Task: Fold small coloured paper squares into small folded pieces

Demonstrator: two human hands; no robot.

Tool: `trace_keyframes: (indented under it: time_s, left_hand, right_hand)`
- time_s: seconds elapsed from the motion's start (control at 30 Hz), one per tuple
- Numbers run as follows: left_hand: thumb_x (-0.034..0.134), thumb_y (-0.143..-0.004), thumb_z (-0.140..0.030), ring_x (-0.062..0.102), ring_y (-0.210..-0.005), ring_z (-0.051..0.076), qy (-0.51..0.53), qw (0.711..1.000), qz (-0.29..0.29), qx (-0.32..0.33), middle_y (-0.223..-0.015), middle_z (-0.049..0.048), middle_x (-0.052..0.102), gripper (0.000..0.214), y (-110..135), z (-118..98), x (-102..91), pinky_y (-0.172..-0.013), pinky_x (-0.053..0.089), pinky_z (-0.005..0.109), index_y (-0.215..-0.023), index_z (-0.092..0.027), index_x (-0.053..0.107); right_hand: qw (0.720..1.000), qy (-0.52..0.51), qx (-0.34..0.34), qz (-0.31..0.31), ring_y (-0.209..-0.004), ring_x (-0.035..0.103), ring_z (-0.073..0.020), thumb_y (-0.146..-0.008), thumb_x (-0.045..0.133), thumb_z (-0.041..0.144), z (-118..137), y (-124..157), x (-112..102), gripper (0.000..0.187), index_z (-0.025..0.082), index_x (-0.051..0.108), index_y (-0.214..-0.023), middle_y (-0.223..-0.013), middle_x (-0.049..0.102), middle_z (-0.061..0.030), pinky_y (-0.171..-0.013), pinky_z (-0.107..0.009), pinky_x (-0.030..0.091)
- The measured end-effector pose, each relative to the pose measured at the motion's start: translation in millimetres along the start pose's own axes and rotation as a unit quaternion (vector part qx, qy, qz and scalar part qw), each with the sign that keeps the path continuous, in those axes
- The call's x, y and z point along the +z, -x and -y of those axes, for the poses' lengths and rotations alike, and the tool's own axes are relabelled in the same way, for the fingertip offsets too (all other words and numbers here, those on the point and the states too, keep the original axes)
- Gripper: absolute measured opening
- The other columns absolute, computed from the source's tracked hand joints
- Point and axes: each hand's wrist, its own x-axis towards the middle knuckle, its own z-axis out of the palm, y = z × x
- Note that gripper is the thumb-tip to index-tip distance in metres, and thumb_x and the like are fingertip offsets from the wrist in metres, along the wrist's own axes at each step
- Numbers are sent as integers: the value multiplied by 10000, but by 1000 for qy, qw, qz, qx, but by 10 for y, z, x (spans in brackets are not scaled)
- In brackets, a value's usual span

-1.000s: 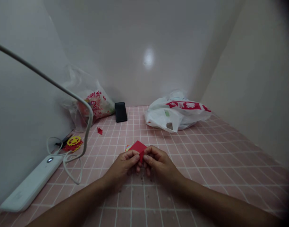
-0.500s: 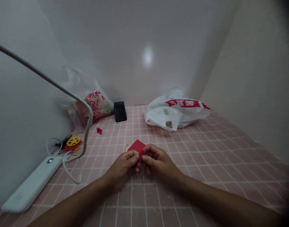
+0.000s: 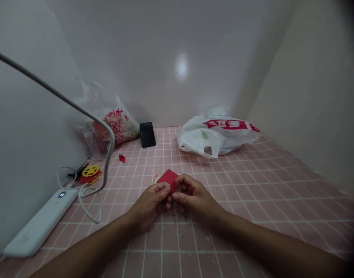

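Between the fingertips of both hands is a small folded piece of red paper [image 3: 172,187], partly covered by the fingers. My left hand [image 3: 154,199] pinches it from the left, thumb on top. My right hand [image 3: 194,197] grips its other side with thumb and bent index finger. Just beyond the hands lies a stack of square paper [image 3: 168,176], a red sheet on top and patterned edges showing at its left. Further left on the pink tiled surface [image 3: 165,235] rests a small folded red paper shape [image 3: 122,158].
Yellow and red cut-out pieces [image 3: 91,173] lie at the left beside a white power bank [image 3: 41,224] with a looped cable [image 3: 106,166]. Toward the back are a black phone [image 3: 147,134], a printed plastic bag [image 3: 116,125] and a white plastic bag [image 3: 217,133].
The fingers have shifted slightly around the red paper, the right thumb moving a little left. Both hands keep hold of it. The whole view has shifted slightly.
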Motion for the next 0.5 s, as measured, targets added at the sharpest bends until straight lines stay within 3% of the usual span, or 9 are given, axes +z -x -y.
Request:
trace_keyframes:
  time_s: [0.5]
  left_hand:
    - [776,-768,-349,455,-514,61,29,999,-19,-17,-622,-35,525,328,-5,-48,30,-534,375,194,-704,-145,528]
  right_hand:
    - [1000,5,-6,-11,-492,557,-73,-797,669,295,11,4,25,202,200,526,-904,-765,661,11,-417,-180,411]
